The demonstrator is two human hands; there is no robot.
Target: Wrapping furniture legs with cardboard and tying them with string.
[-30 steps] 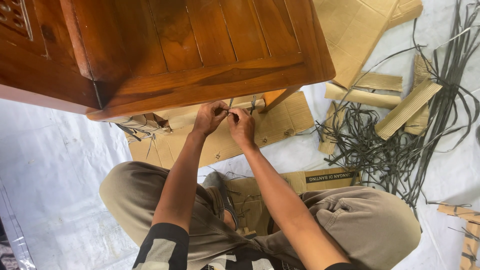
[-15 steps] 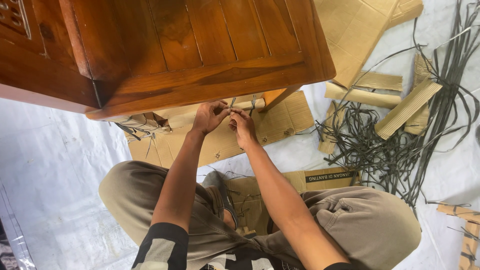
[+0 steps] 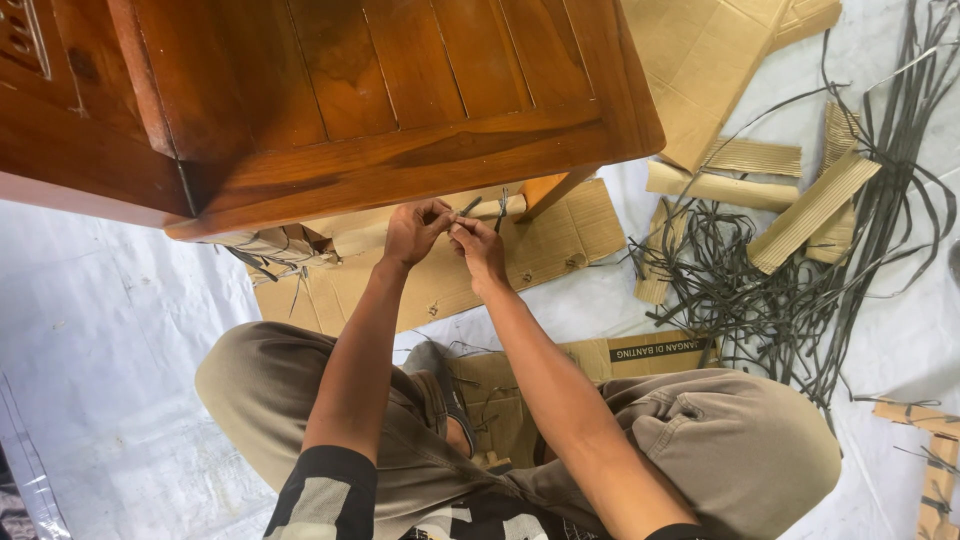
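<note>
A: Far left: white plastic sheet point(image 3: 110, 330) on the floor. Above it, brown wooden cabinet point(image 3: 330, 100), lower edge overhanging the work spot.

B: Under that edge?

A: Cardboard-wrapped leg point(image 3: 280, 245) at left, bound with dark strips. Flat cardboard sheet point(image 3: 440, 280) beneath, running on to the right.

B: Hands?

A: Left hand point(image 3: 412, 232) clenched, fingertips pinched on a dark plastic strap point(image 3: 468, 207). Right hand point(image 3: 478, 250) just beside, nearly touching, thumb and forefinger pinched on the same strap. Both equally near; hard to say whether one strap end or two.

B: Strap axis?

A: Short visible run, tilted up and to the right, away from the fingers toward the cabinet edge. Second strap point(image 3: 501, 208) standing near-upright just right of it, then a bare wooden leg point(image 3: 550, 190).

B: Room to move?

A: Tight above, blocked by the cabinet edge. Open below toward the knees, over the cardboard sheet. Further right: tangle of loose dark straps point(image 3: 760, 290) and corrugated cardboard strips point(image 3: 810, 210), well apart from the hands.
</note>
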